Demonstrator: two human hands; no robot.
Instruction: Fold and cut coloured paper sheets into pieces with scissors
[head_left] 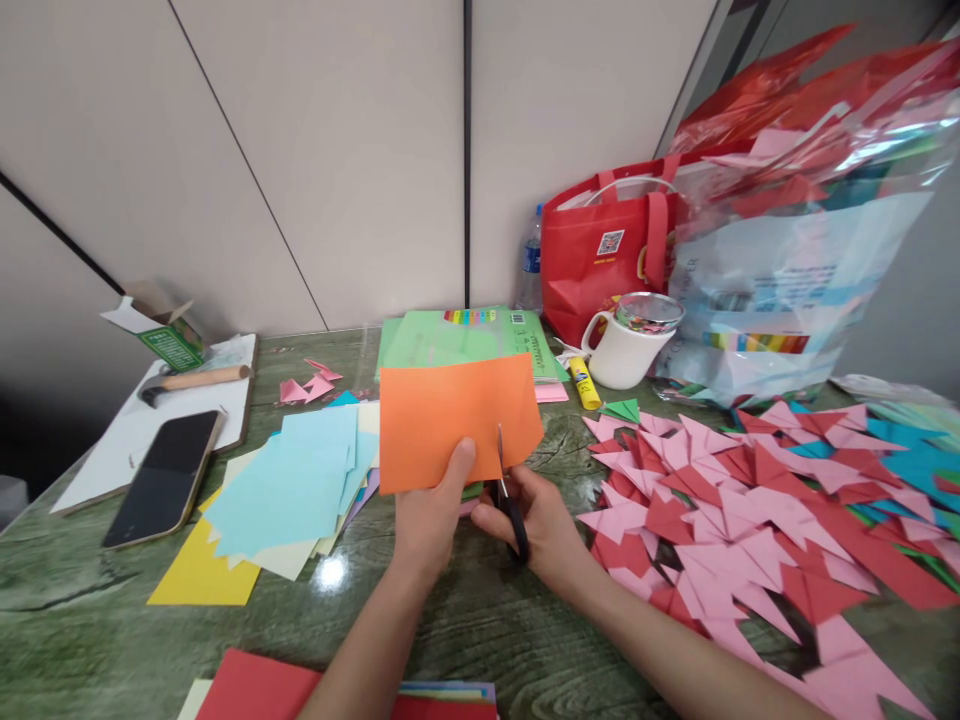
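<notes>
An orange sheet of paper is held up above the table by my left hand, its thumb on the near face and the fingers behind. My right hand grips a pair of scissors with black handles. One scissor blade shows in front of the sheet near its right side, pointing up from the lower edge. The other blade is hidden behind the paper. Beyond the sheet lies a green pack of paper, partly covered by it.
Left are light blue sheets, a yellow sheet, a phone and a hammer. Folded pink and red pieces spread right. Behind stand a glue stick, a white mug, a red bag and a plastic bag.
</notes>
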